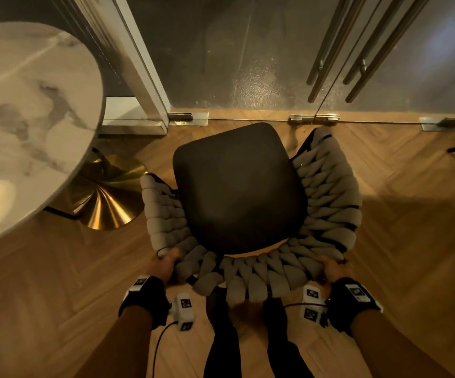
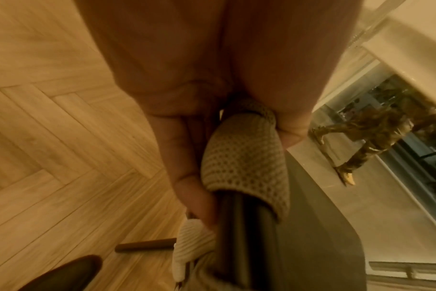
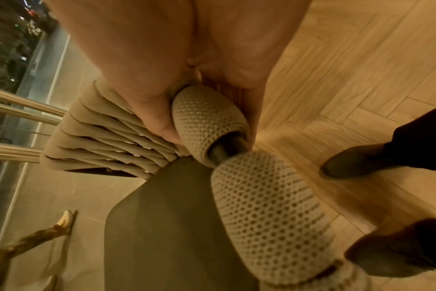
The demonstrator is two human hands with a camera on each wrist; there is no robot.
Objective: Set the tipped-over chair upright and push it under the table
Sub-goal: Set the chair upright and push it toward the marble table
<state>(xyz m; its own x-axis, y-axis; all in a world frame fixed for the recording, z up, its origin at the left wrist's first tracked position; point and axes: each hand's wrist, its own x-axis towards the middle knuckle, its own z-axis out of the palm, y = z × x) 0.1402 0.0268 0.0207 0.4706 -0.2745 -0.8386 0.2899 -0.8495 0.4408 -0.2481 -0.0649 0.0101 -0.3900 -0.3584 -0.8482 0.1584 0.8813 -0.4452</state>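
Observation:
The chair [image 1: 237,186] stands upright on the wood floor, its dark seat facing up and a beige woven backrest [image 1: 250,279] curving round it. My left hand [image 1: 166,261] grips the back's top rail at its left end, fingers curled round the woven padding [image 2: 244,157]. At the right end my right hand [image 1: 332,266] holds the same rail, curled round a woven band [image 3: 207,120]. The round marble table [image 1: 30,118] is at the left, its edge apart from the chair.
The table's brass cone base [image 1: 106,195] sits on the floor just left of the chair. Glass doors with long bar handles [image 1: 357,50] and floor hinges [image 1: 313,118] close off the far side. My feet [image 3: 356,163] stand behind the chair. Herringbone floor spreads right.

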